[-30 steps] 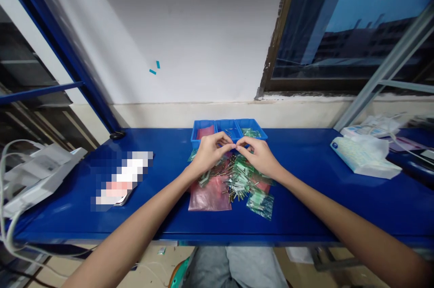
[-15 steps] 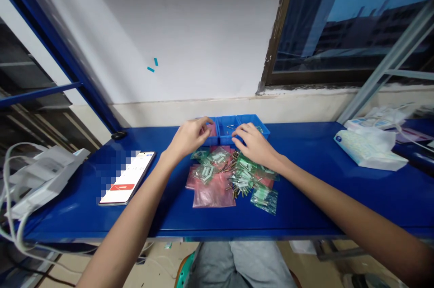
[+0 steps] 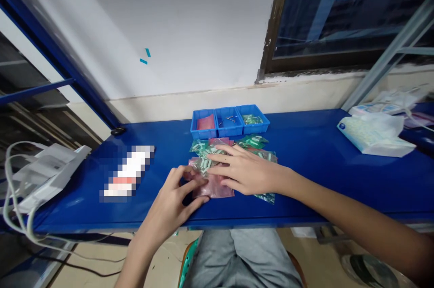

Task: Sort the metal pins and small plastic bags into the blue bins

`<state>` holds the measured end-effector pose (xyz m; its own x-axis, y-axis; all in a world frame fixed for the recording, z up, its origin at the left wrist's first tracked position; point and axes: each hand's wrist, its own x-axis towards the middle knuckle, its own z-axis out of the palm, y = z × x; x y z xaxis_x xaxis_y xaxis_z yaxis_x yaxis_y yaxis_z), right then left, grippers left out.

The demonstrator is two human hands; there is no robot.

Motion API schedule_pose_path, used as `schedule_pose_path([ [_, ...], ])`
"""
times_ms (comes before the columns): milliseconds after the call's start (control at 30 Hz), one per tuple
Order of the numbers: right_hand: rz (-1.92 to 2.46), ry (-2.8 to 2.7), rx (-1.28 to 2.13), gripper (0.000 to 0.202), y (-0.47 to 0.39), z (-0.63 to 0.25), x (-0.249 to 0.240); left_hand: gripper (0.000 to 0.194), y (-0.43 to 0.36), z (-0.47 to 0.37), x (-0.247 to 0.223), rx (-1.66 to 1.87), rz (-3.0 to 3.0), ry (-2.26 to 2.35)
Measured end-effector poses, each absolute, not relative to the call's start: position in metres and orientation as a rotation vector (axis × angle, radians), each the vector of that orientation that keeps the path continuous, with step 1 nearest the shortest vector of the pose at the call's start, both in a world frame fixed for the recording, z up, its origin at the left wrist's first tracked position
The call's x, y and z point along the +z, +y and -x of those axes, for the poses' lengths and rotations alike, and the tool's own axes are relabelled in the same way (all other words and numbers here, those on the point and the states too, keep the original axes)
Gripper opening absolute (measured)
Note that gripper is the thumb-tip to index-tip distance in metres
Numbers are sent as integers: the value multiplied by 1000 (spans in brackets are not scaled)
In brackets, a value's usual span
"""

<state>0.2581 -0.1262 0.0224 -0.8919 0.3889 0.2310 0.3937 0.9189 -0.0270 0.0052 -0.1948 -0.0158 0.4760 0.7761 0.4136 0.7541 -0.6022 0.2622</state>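
My left hand (image 3: 178, 195) rests at the left edge of the pile, its fingers curved and apart by a pink plastic bag (image 3: 217, 190). Over the middle of the pile lies my right hand (image 3: 249, 170), fingers spread out. Clear greenish bags (image 3: 205, 166) with small white pieces show around its fingertips. More such green bags (image 3: 256, 141) lie behind the right hand. The hand hides the centre of the pile, including the loose brass-coloured metal parts seen earlier.
Three joined blue bins stand by the wall: the left bin (image 3: 203, 134) holds pink bags, the middle bin (image 3: 229, 131) thin metal pieces, the right bin (image 3: 256, 129) green bags. A pixelated phone (image 3: 130, 175) and power strips (image 3: 50, 175) lie left; a tissue pack (image 3: 373, 136) lies right.
Both hands have come back from the bins toward me. The left is now low beside the pink bag, and the right covers the pile's middle. The view has tilted down slightly.
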Motion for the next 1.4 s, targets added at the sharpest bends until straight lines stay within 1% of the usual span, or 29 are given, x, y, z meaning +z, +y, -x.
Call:
schedule_pose_path([
  [167, 632, -2865, -86, 44, -138, -269, 11, 24, -195, -12, -17, 716, -2919, 1334],
  [300, 632, -2792, -112, 48, -139, -274, 1, 27, -200, -15, -17, 624, -3173, 1280],
  [400, 655, -2748, -120, 50, -138, -274, -2, 29, -203, -13, -18, 645, -3210, 1343],
  [500, 665, -2733, -132, 54, -138, -273, -2, 29, -203, -11, -18, 759, -3074, 1427],
  [700, 691, -2751, -158, 61, -140, -272, -4, 25, -206, -13, -21, 1097, -2608, 1496],
  [900, 727, -2719, -180, 63, -140, -270, -7, 19, -210, -14, -20, 1240, -2413, 1478],
  [1033, 761, -2630, -141, 67, -141, -266, -5, 13, -210, -13, -17, 1315, -2332, 1551],
  [1100, 789, -2571, -120, 63, -142, -262, -3, 11, -209, -14, -15, 1346, -2311, 1592],
  [1133, 799, -2544, -111, 57, -141, -260, -2, 11, -207, -15, -13, 1358, -2299, 1607],
  [1233, 776, -2479, -42, 29, -136, -254, 0, 13, -201, -21, -4, 1388, -2249, 1628],
  [1267, 764, -2450, 12, 23, -132, -253, 2, 14, -198, -23, 0, 1400, -2237, 1628],
  [1400, 857, -2260, 294, 23, -114, -253, 15, 30, -179, -36, 23, 1513, -2325, 1601],
])
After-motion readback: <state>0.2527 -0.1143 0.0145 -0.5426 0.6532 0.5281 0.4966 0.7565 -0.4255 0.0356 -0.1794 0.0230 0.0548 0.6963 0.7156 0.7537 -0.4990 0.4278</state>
